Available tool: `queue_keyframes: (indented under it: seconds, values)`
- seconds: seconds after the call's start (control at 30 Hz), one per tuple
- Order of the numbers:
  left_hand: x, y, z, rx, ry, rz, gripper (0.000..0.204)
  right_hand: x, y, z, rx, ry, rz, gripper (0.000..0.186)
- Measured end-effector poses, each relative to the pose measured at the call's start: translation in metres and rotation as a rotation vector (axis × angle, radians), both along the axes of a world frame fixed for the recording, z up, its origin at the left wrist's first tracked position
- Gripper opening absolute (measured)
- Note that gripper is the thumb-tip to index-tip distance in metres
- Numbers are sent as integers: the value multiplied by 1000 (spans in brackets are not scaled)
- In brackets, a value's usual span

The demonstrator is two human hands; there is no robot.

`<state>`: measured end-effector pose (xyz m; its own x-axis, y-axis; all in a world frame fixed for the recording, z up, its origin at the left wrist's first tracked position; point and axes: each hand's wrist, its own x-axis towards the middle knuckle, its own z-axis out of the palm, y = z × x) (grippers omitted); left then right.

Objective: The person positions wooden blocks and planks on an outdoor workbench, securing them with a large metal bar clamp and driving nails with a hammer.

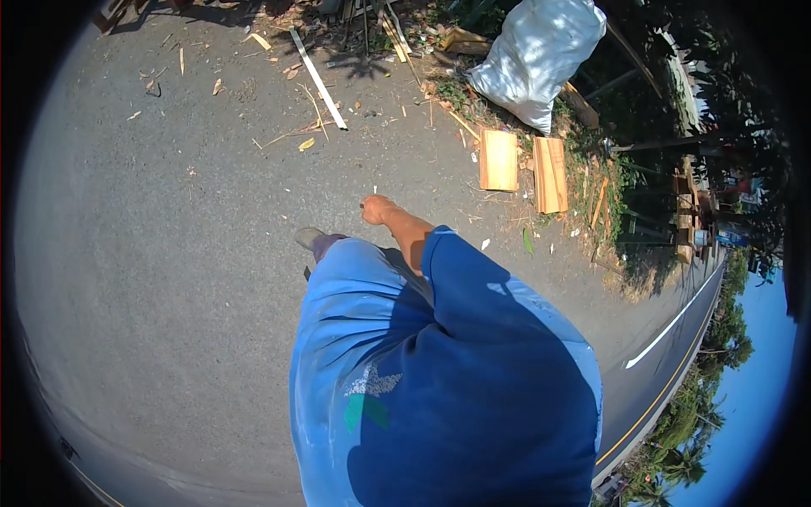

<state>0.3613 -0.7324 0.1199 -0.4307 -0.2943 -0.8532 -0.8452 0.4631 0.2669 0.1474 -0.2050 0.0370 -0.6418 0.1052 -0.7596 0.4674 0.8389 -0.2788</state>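
My right hand [380,209] reaches out past the blue shirt's sleeve over the grey pavement. Its fingers are curled closed, and whatever they may hold is hidden. A tiny white bit [375,189] shows just beyond the knuckles; whether it is in the hand or on the ground I cannot tell. Below and left of that hand, a grey shoe [309,237] pokes out beside my shirt. My left hand is out of sight.
To the right lie two stacks of wooden boards [498,160] [550,175]. Behind them leans a full white sack [541,59]. A long pale strip [318,78] rests on the pavement among leaves and scraps. A road [659,372] runs along the right side.
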Motion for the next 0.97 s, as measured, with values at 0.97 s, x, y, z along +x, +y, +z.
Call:
queue_keyframes:
  seconds: [0.97]
  values:
    - [-833,-588,-52,-35,303,443,35,-661,-505,21,-14,107,180,52]
